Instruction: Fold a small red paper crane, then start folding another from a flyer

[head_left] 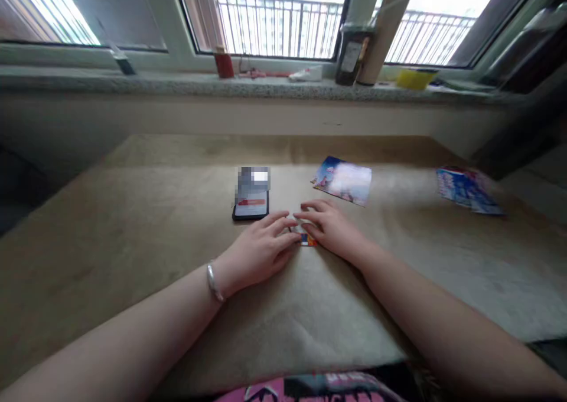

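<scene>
My left hand (pixel 268 248), with a silver bangle (pixel 214 281) at its wrist, rests low over the table in front of me. Opposite it is my right hand (pixel 330 228), its fingers bent and pointing left. Between the fingertips lies a small card (pixel 308 240) with blue, orange and red on its near part. Both hands seem to hold it by the sides against the table; the fingers cover much of it. A dark phone (pixel 251 207) with a lit, partly blurred screen lies just beyond my left hand. Past my right hand are glossy blue-and-pink picture sheets (pixel 343 179).
More blue printed cards (pixel 468 190) lie in a fanned pile at the table's right. The brown-covered table (pixel 133 231) reaches to the wall. On the stone windowsill (pixel 177 84) stand a red container (pixel 224 64), a dark bottle (pixel 349 56) and a yellow object (pixel 415 78).
</scene>
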{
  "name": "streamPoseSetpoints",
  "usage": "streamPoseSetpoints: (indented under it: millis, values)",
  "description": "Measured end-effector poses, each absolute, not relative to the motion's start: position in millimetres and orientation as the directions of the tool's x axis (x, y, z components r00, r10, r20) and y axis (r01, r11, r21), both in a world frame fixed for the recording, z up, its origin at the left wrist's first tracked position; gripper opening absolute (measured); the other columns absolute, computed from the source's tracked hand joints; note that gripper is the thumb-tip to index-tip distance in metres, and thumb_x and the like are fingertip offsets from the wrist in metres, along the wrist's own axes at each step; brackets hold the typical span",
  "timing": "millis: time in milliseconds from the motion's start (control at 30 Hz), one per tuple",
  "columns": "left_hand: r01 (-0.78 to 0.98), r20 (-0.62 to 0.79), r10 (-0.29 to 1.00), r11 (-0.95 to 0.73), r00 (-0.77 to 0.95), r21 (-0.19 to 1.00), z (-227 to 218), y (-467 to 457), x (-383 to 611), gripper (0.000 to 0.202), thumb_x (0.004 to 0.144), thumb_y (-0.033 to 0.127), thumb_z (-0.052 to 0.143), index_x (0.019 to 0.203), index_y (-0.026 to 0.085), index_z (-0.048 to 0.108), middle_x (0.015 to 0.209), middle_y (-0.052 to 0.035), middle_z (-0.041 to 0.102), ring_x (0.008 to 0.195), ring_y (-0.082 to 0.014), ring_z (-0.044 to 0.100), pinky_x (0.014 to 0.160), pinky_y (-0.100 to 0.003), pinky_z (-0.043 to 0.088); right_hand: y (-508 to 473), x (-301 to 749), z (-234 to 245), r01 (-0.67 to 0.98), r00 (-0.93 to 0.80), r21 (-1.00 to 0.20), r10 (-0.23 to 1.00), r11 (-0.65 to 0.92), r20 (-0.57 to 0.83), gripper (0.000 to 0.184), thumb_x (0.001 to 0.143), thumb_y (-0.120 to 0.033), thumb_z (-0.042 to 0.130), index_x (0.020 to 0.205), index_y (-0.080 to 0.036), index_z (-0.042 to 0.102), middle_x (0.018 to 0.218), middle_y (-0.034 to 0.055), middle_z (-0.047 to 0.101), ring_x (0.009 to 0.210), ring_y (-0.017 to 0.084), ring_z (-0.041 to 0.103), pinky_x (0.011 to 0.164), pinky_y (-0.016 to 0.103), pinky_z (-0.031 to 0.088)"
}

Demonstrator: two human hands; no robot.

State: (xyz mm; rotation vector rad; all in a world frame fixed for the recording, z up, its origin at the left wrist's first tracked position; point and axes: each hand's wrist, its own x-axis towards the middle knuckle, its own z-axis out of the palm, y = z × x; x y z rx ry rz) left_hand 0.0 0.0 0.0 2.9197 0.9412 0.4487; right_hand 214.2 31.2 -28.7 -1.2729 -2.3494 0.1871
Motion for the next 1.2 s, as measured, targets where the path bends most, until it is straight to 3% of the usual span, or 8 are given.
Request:
streamPoseSetpoints:
  millis: [200, 367, 500, 567, 767, 967, 1200]
  values:
    - [0.625, 0.26, 0.643, -0.765, 0.721, 0.159, -0.3, 3.7, 3.3, 0.026, 0.089, 0.019, 0.047, 0.113, 0.014, 0.054, 0.119, -0.0101, 0.057, 0.112, -0.0227, 0.05, 0.097, -0.04, 0.045, 28.8, 214.7, -19.4, 0.687, -0.491, -0.424, 0.807, 0.591, 0.328, 0.023, 0.085, -0.02, 0.056, 0.102, -0.024, 0.07, 0.11, 0.0038, 0.066, 0.105, 0.019, 0.054, 0.095, 0.035, 0.041]
    - [0.633, 0.261, 0.639, -0.765, 0.724, 0.118, -0.6, 3.8, 3.3, 0.028, 0.091, 0.019, 0.045, 0.117, 0.016, 0.054, 0.113, -0.0096, 0.058, 0.107, -0.0223, 0.052, 0.093, -0.039, 0.046, 20.7, 215.0, -7.4, 0.667, -0.493, -0.459, 0.809, 0.587, 0.319, 0.009, 0.077, -0.026, 0.067, 0.082, -0.021, 0.072, 0.098, 0.0054, 0.065, 0.094, 0.018, 0.057, 0.088, 0.031, 0.044]
    - [0.649, 0.297, 0.64, -0.756, 0.708, 0.081, -5.0, 3.7, 3.5, 0.028, 0.09, 0.02, 0.045, 0.117, 0.015, 0.053, 0.128, -0.011, 0.051, 0.115, -0.0246, 0.047, 0.098, -0.042, 0.043, 13.4, 216.3, 4.1, 0.684, -0.592, -0.384, 0.78, 0.62, 0.204, 0.027, 0.066, -0.038, 0.077, 0.089, -0.023, 0.07, 0.098, 0.0048, 0.065, 0.094, 0.021, 0.056, 0.084, 0.034, 0.045]
    - [0.64, 0.31, 0.63, -0.764, 0.712, 0.083, -5.6, 3.8, 3.8, 0.027, 0.089, 0.018, 0.046, 0.115, 0.015, 0.053, 0.13, -0.0105, 0.051, 0.117, -0.0247, 0.045, 0.1, -0.042, 0.041, 12.3, 216.7, 7.3, 0.677, -0.619, -0.367, 0.764, 0.637, 0.184, 0.025, 0.069, -0.035, 0.075, 0.091, -0.023, 0.069, 0.098, 0.0044, 0.066, 0.094, 0.02, 0.056, 0.084, 0.033, 0.044]
    - [0.652, 0.271, 0.658, -0.748, 0.703, 0.123, 0.8, 2.5, 5.5, 0.019, 0.089, 0.019, 0.048, 0.105, 0.015, 0.057, 0.101, -0.0082, 0.059, 0.099, -0.022, 0.051, 0.088, -0.038, 0.046, 14.5, 218.3, 9.1, 0.619, -0.694, -0.34, 0.696, 0.708, 0.185, 0.013, 0.078, -0.028, 0.067, 0.09, -0.022, 0.068, 0.1, 0.0024, 0.068, 0.092, 0.018, 0.058, 0.083, 0.03, 0.042]
    - [0.676, 0.254, 0.677, -0.729, 0.691, 0.107, 3.1, 3.4, 4.7, 0.016, 0.09, 0.025, 0.048, 0.09, 0.015, 0.061, 0.098, -0.0079, 0.057, 0.086, -0.0192, 0.052, 0.078, -0.034, 0.047, 12.2, 219.9, 10.1, 0.654, -0.661, -0.36, 0.734, 0.665, 0.154, 0.012, 0.082, -0.028, 0.061, 0.088, -0.023, 0.07, 0.09, 0.0029, 0.066, 0.084, 0.016, 0.059, 0.072, 0.026, 0.042]
    - [0.661, 0.28, 0.679, -0.731, 0.679, 0.171, -0.5, 7.5, 2.2, 0.016, 0.092, 0.025, 0.048, 0.091, 0.016, 0.061, 0.087, -0.0054, 0.059, 0.084, -0.0187, 0.052, 0.078, -0.032, 0.046, 13.5, 217.8, 5.7, 0.708, -0.557, -0.432, 0.818, 0.558, 0.143, 0.014, 0.078, -0.015, 0.056, 0.083, -0.018, 0.068, 0.078, 0.0022, 0.065, 0.069, 0.013, 0.056, 0.064, 0.023, 0.04]
